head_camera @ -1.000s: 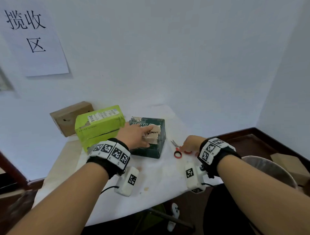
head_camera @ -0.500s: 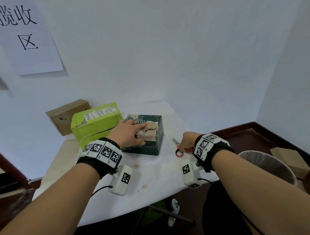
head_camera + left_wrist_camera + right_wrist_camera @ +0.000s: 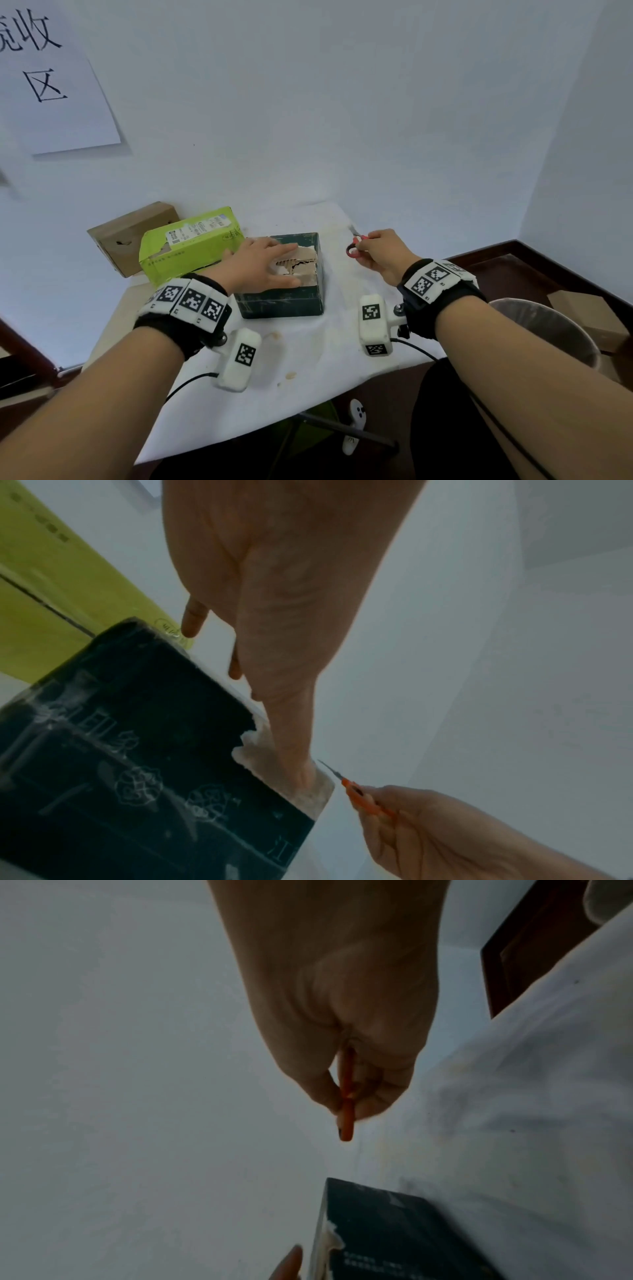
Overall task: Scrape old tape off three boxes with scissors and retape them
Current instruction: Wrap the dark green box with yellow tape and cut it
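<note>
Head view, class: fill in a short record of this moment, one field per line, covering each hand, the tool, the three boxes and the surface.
left hand: flat on top of the dark green cardboard box
right hand: grips the red-handled scissors, lifted off the white tablecloth
green box top: outer layer torn, brown card exposed
lime green cardboard box: left of the dark one, printed label on top
plain brown cardboard box: furthest left, by the wall

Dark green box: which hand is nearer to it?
Left. The left hand rests flat on the dark green box; the right hand holds the scissors off its right side.
</note>
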The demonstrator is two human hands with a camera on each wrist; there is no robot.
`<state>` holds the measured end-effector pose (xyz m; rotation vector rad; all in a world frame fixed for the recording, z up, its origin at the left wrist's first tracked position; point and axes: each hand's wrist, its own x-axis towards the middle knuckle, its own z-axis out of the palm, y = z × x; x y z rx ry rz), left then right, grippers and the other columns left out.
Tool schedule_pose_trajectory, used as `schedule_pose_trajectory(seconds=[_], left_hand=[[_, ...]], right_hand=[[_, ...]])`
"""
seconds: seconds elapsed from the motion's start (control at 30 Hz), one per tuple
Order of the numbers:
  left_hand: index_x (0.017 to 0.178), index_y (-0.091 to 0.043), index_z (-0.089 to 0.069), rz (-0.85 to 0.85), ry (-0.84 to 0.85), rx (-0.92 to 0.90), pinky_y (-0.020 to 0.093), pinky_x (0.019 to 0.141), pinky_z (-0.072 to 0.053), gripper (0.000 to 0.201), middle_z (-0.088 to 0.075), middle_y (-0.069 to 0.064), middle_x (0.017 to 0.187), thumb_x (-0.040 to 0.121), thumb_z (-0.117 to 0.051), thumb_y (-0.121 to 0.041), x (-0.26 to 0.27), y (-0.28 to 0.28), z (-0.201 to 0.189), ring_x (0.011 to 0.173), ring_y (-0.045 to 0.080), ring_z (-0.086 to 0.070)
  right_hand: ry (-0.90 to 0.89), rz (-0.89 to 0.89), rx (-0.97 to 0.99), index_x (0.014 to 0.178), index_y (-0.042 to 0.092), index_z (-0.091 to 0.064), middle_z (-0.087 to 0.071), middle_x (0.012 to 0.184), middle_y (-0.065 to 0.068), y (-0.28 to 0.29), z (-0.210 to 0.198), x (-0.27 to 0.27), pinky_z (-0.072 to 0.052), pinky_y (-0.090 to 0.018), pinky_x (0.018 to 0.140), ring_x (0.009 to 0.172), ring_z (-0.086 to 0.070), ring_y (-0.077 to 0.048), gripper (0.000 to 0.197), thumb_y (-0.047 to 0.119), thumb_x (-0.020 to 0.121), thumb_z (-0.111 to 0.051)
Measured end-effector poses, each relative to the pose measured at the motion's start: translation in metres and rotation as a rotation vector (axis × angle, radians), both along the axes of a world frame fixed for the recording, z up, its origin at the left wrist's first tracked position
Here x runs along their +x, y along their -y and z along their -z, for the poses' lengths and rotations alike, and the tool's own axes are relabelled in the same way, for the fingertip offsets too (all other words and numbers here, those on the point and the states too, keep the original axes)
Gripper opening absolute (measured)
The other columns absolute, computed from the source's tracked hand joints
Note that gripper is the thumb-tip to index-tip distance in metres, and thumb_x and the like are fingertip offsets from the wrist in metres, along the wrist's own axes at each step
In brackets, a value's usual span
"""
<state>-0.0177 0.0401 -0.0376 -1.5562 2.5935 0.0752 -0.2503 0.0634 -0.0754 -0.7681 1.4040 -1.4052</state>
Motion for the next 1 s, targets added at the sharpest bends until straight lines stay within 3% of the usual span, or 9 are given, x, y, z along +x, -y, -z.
schedule_pose_trajectory(seconds=[0.07, 0.17, 0.23, 0.33, 0.5, 0.6, 0.8, 0.9, 1.0], left_hand=[[0.147, -0.051, -0.013, 0.032, -0.070, 0.073, 0.058, 0.113, -0.021, 0.097, -0.012, -0.014, 0.158, 0.062, -0.038, -0.090, -0.002, 0.004, 0.003, 0.146, 0.019, -0.010], [0.146, -0.054, -0.011, 0.037, -0.160, 0.116, 0.062, 0.114, -0.013, 0.100, -0.004, -0.019, 0.159, 0.058, -0.034, -0.095, -0.001, 0.005, 0.017, 0.148, 0.017, 0.002], [0.144, -0.058, -0.010, 0.031, -0.180, 0.094, 0.067, 0.111, -0.014, 0.101, -0.003, -0.022, 0.158, 0.054, -0.030, -0.099, 0.001, 0.005, 0.024, 0.148, 0.014, 0.004], [0.144, -0.058, -0.008, 0.017, -0.168, 0.088, 0.071, 0.108, -0.014, 0.090, -0.001, -0.023, 0.158, 0.063, -0.037, -0.086, 0.001, 0.004, 0.024, 0.148, 0.012, 0.006], [0.143, -0.059, -0.004, 0.012, -0.136, 0.082, 0.074, 0.106, -0.015, 0.090, 0.002, -0.024, 0.158, 0.063, -0.035, -0.086, 0.000, 0.004, 0.026, 0.148, 0.012, 0.007], [0.143, -0.059, -0.004, 0.013, -0.141, 0.080, 0.073, 0.106, -0.016, 0.091, 0.002, -0.023, 0.158, 0.062, -0.034, -0.087, 0.001, 0.006, 0.027, 0.148, 0.013, 0.006], [0.141, -0.063, -0.003, 0.026, -0.161, 0.084, 0.071, 0.107, -0.018, 0.106, 0.000, -0.024, 0.158, 0.045, -0.020, -0.104, 0.003, 0.010, 0.032, 0.148, 0.014, 0.005], [0.142, -0.061, -0.004, 0.016, -0.160, 0.079, 0.072, 0.107, -0.016, 0.094, 0.001, -0.024, 0.158, 0.058, -0.030, -0.096, 0.002, 0.008, 0.031, 0.148, 0.013, 0.006], [0.143, -0.059, -0.005, -0.001, -0.140, 0.076, 0.072, 0.107, -0.014, 0.088, 0.002, -0.024, 0.158, 0.066, -0.037, -0.085, 0.000, 0.004, 0.027, 0.148, 0.013, 0.006]], right_hand=[[-0.068, 0.022, -0.057, 0.104, 0.000, -0.054, -0.066, 0.098, -0.012, -0.002, -0.002, 0.001, -0.044, -0.015, 0.053, 0.066, -0.059, -0.010, 0.017, 0.000, 0.089, -0.061], [-0.130, 0.097, -0.125, 0.102, 0.008, -0.059, -0.065, 0.092, -0.006, -0.005, -0.004, -0.003, -0.038, -0.018, 0.062, 0.074, -0.053, -0.010, 0.015, 0.008, 0.087, -0.064], [-0.072, 0.101, -0.145, 0.094, 0.010, -0.062, -0.060, 0.081, -0.001, -0.008, -0.008, -0.002, -0.040, -0.017, 0.058, 0.066, -0.048, -0.009, 0.004, 0.010, 0.091, -0.060], [-0.018, 0.171, -0.164, 0.093, 0.009, -0.067, -0.052, 0.069, 0.004, -0.011, -0.015, 0.003, -0.042, -0.017, 0.053, 0.057, -0.044, -0.008, 0.013, 0.019, 0.093, -0.059], [-0.091, 0.006, -0.120, 0.114, 0.010, -0.064, -0.063, 0.108, -0.005, -0.004, -0.014, 0.012, -0.044, -0.027, 0.085, 0.092, -0.054, -0.014, 0.028, 0.017, 0.087, -0.068], [-0.267, -0.120, 0.041, 0.120, 0.006, -0.062, -0.060, 0.109, -0.008, -0.004, -0.005, 0.011, -0.044, -0.030, 0.094, 0.095, -0.051, -0.017, 0.036, 0.009, 0.084, -0.069], [-0.682, -0.210, 0.213, 0.108, -0.008, -0.065, -0.060, 0.083, -0.010, -0.015, -0.014, 0.008, -0.045, -0.031, 0.078, 0.082, -0.053, -0.020, 0.026, 0.010, 0.089, -0.061], [-0.571, -0.220, 0.199, 0.097, -0.001, -0.065, -0.058, 0.071, -0.007, -0.015, -0.017, 0.007, -0.051, -0.033, 0.074, 0.069, -0.057, -0.019, 0.015, 0.002, 0.092, -0.052], [-0.407, -0.164, 0.196, 0.077, 0.007, -0.056, -0.055, 0.069, -0.006, -0.020, -0.020, 0.006, -0.042, -0.022, 0.061, 0.058, -0.052, -0.011, 0.019, 0.000, 0.093, -0.049]])
